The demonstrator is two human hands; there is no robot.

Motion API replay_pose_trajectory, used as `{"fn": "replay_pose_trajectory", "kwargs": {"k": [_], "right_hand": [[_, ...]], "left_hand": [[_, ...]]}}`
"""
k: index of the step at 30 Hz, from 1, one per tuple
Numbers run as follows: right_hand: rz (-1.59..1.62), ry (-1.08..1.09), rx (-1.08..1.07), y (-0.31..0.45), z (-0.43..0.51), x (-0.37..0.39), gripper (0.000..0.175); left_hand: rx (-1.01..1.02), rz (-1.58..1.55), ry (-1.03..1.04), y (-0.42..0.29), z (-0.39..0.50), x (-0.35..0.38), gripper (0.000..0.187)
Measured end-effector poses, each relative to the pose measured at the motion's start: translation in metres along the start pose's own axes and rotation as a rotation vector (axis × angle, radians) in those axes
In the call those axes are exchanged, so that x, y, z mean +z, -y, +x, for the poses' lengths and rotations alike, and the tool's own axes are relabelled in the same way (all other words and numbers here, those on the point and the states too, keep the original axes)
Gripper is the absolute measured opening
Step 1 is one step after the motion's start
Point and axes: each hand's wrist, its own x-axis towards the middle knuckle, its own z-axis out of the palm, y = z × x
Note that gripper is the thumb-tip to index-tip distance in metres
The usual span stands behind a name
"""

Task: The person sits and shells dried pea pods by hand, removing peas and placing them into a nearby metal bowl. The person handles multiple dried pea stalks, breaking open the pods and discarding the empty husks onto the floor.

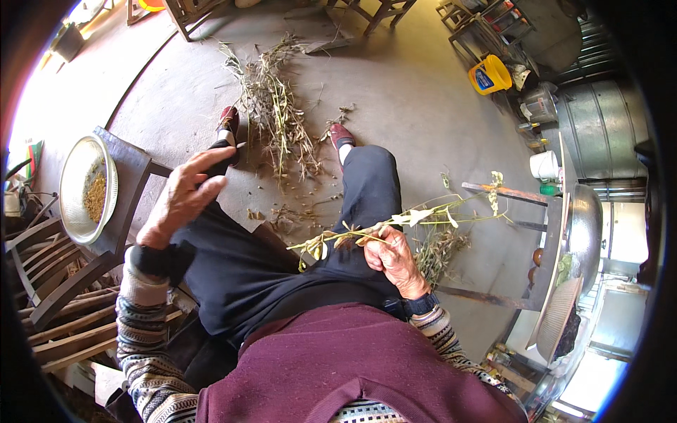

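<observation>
My right hand (391,259) grips a thin soybean stalk (423,217) with pale yellow-green and brown pods, held crosswise above my right thigh. My left hand (190,190) hangs in the air over my left knee, fingers and thumb apart. Left of it, a perforated metal colander (74,211) rests on a wooden chair seat (124,158), and tan beans (95,198) lie in it. Between my feet a heap of dry bean plants (275,111) is spread on the concrete floor. More dry stalks (441,251) lie to the right, partly behind the held stalk.
Loose pods and husks (296,211) litter the floor before me. A wooden stool frame (529,304) stands at right, beside a large metal wok (584,238) and a woven basket (555,317). A yellow bucket (492,74) stands at upper right. Wooden slats (79,333) lie at lower left.
</observation>
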Motion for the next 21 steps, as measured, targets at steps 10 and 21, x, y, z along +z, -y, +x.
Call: {"fn": "replay_pose_trajectory", "kwargs": {"k": [10, 21], "right_hand": [[-0.252, -0.073, -0.066, 0.012, -0.009, 0.003, 0.004], [-0.305, -0.099, -0.073, 0.008, -0.023, -0.009, 0.008]], "left_hand": [[0.117, -0.139, 0.209, -0.037, 0.035, 0.174, 0.027], [-0.050, -0.427, 0.258, -0.026, 0.023, 0.209, 0.013]]}}
